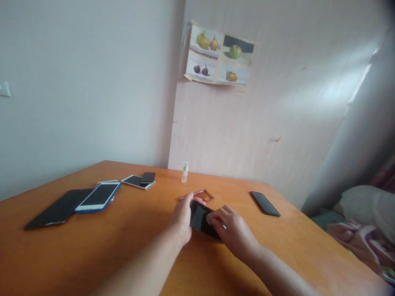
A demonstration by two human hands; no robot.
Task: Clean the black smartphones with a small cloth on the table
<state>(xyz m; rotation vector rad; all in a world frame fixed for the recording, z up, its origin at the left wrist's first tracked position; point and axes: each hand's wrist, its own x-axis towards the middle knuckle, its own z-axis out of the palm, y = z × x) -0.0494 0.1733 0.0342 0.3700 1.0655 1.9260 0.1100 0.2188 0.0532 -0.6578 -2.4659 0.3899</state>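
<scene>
My left hand (184,218) grips one end of a black smartphone (199,216), held tilted just above the wooden table. My right hand (230,226) is closed over the other end, its fingers pinching a small pale crumpled wipe (209,218) against the dark screen. The wipe is mostly hidden by the fingers, so its material is hard to make out. Right behind the phone lies a reddish-brown, see-through phone case (207,196), partly covered by my left hand. Farther back stands a small clear pump bottle (184,173) with a whitish top.
On the orange wooden table (129,238), a black tablet-like slab (60,209) and a blue-edged white tablet (99,196) overlap at left. Behind them a white tablet (135,181) bears a dark phone (148,177). Another dark phone (264,203) lies at right. Walls rise behind the table.
</scene>
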